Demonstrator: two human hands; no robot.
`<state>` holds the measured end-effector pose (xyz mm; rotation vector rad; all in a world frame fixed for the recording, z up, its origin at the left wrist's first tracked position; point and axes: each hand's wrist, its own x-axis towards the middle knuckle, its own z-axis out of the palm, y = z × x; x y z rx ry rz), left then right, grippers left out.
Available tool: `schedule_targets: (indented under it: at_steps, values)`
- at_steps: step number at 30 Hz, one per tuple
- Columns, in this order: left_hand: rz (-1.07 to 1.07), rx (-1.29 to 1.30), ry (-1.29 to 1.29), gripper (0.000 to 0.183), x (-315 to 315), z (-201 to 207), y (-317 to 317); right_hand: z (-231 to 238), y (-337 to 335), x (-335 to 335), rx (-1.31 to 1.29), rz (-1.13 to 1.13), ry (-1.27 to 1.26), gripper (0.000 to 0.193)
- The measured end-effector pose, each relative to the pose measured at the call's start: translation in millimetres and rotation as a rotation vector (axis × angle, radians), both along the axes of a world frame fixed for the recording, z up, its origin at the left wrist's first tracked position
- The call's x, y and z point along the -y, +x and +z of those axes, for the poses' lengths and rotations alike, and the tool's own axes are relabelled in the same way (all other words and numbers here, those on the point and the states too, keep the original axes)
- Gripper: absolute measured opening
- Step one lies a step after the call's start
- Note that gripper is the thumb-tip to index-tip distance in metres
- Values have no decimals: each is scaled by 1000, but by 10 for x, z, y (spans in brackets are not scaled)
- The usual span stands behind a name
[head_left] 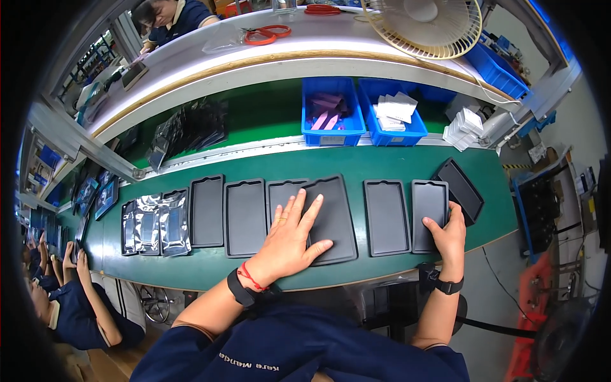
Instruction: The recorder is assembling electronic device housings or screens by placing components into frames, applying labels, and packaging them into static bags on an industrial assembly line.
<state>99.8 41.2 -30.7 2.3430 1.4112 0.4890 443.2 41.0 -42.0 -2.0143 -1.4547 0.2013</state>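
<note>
A row of shallow black plastic trays lies on the green work table. My left hand [289, 235], fingers spread, rests on a slightly turned black tray [337, 223], which overlaps the tray [278, 190] on its left. At the right end, my right hand [450, 235] grips the right edge of another black tray [430, 200], thumb on top and fingers mostly hidden behind the edge. Between my hands lies a separate tray [387, 219]. A tilted tray [463, 191] sits partly behind the one in my right hand.
Left of my hands are two more trays [245, 219] and several clear plastic bags [175, 223] on trays. Behind stand blue bins [333, 137] with pink pieces and white packets. A shelf above holds red-handled scissors [267, 35] and a fan [423, 25]. Other people sit beyond and at left.
</note>
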Motion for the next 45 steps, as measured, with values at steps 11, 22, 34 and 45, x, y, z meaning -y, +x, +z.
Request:
schedule_targets:
  at_steps: [11,22,34,45]
  values:
    - [-52,-182,-120,86,-19,89,-471,-4,-657,-133,104,197,-6,51]
    - [-181,-285,42,72,-86,144,106,169,1014,-755,489,-206,-19,39]
    - [78,-350,9,79,-131,138,-144,16,1362,-348,-513,-108,160,28]
    - [-338,454,0,42,-319,559,1157,398,-313,167,-417,92,504,25]
